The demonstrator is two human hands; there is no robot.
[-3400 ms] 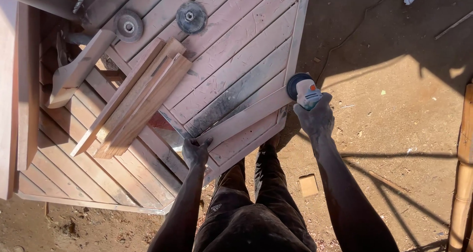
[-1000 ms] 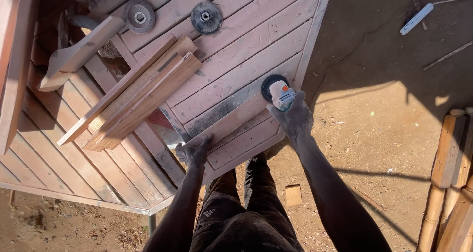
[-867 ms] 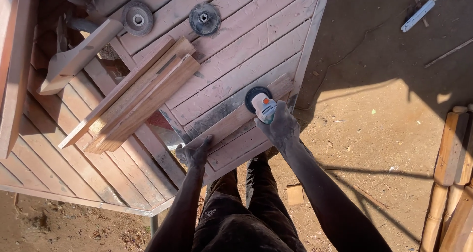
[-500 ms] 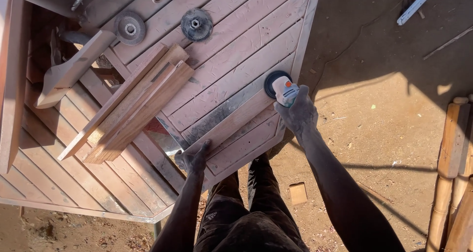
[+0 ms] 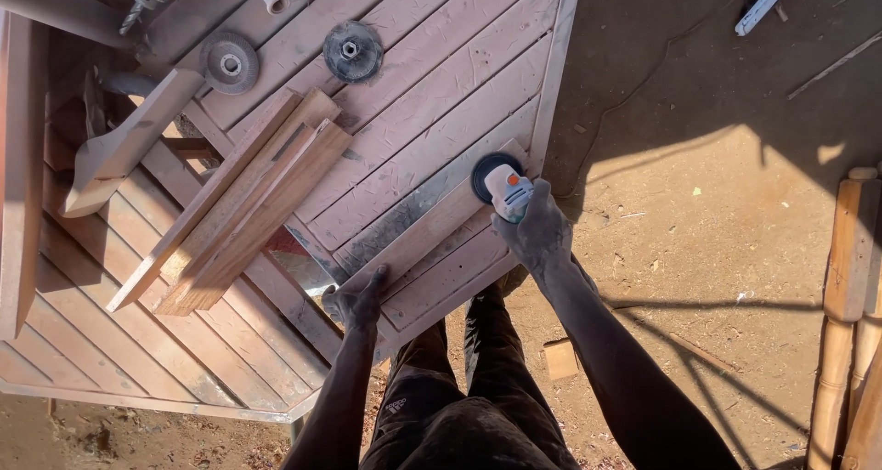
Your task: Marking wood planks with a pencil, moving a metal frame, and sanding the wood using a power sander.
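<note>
Overhead, head view only. Right hand point(image 5: 540, 236) is wrapped shut around the body of a small angle grinder point(image 5: 507, 190); its dark disc point(image 5: 490, 171) sits on the far end of a loose wooden board point(image 5: 432, 226). That board lies diagonally across the slatted wooden panel point(image 5: 432, 84) used as a work surface, near its right edge. Left hand point(image 5: 356, 300) presses flat on the board's near end, fingers spread, gripping nothing. Left of the board: a stack of wooden strips point(image 5: 239, 217), also diagonal. Beyond it, two spare round discs point(image 5: 230, 64) and point(image 5: 353, 51) rest on the slats. A shaped wooden piece point(image 5: 129, 148) lies at far left. Small wood offcut point(image 5: 560, 360) on the dirt ground point(image 5: 735, 249) beside the person's legs.
</note>
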